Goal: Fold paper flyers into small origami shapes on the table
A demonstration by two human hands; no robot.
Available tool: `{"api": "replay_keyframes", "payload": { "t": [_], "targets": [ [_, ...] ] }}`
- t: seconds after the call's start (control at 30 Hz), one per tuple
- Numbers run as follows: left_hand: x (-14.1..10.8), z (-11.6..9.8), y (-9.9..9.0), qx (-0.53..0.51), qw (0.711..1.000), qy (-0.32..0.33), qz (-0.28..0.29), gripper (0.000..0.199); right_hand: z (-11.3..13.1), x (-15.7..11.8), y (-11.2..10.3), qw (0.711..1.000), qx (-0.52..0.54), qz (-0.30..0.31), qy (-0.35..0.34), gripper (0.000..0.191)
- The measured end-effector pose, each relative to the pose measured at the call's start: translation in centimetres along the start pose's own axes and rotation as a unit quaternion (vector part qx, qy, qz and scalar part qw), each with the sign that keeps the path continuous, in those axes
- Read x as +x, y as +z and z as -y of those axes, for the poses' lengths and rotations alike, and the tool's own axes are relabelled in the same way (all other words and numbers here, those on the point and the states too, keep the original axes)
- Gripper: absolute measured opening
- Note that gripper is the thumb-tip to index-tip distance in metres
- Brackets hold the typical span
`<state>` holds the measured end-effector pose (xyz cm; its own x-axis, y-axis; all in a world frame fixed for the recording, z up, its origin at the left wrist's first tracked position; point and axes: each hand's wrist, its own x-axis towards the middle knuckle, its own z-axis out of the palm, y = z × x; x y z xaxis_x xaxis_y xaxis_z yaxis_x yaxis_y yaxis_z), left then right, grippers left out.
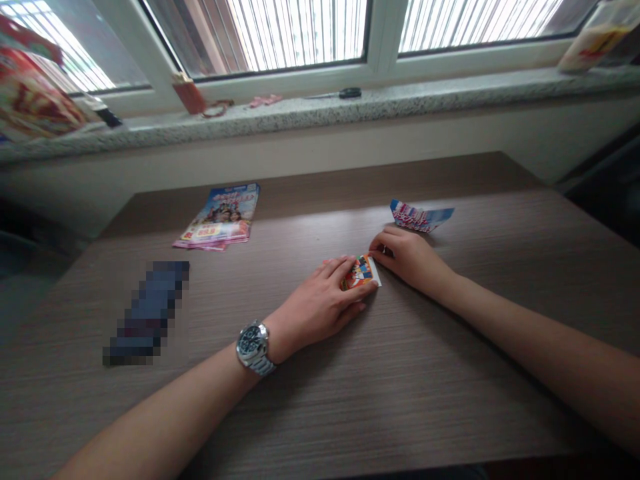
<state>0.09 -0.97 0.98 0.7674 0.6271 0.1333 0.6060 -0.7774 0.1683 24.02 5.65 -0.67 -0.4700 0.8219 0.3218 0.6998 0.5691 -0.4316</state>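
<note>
Two bare hands at a small printed card (364,270) on the table (450,400). The left hand (325,297) lies palm down, grip wide, fingers across the card. The right hand's (404,250) grip is narrow at the card's far corner; whether it pinches the card cannot be told. Just beyond: a creased blue leaflet (423,219).

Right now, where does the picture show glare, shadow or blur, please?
Head view: glare washes out the window; a pale sheen lies on the table; soft shadows fall beside the left hand and right hand. Also in the head view: mosaic blocks cover a dark object at left; fine detail on the card is unclear.
</note>
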Motion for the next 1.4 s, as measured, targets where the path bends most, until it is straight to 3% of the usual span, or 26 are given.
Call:
{"api": "replay_keyframes", "payload": {
  "t": [0.47,0.8,1.4],
  "targets": [
    [0.0,-0.1,-0.1,0.001,1.000,-0.004,0.003,0.041,-0.1,-0.8,-0.8,0.998,0.057,-0.018,-0.016,0.010],
    [0.1,-0.1,-0.1,0.001,1.000,-0.002,-0.002,0.041,-0.5,-2.8,-0.4,0.996,0.021,0.008,-0.086,0.026],
    [0.2,0.0,-0.1,0.004,1.000,-0.003,-0.010,0.043,-0.4,-3.5,0.0,0.997,0.039,-0.023,-0.070,0.026]
  ]
}}
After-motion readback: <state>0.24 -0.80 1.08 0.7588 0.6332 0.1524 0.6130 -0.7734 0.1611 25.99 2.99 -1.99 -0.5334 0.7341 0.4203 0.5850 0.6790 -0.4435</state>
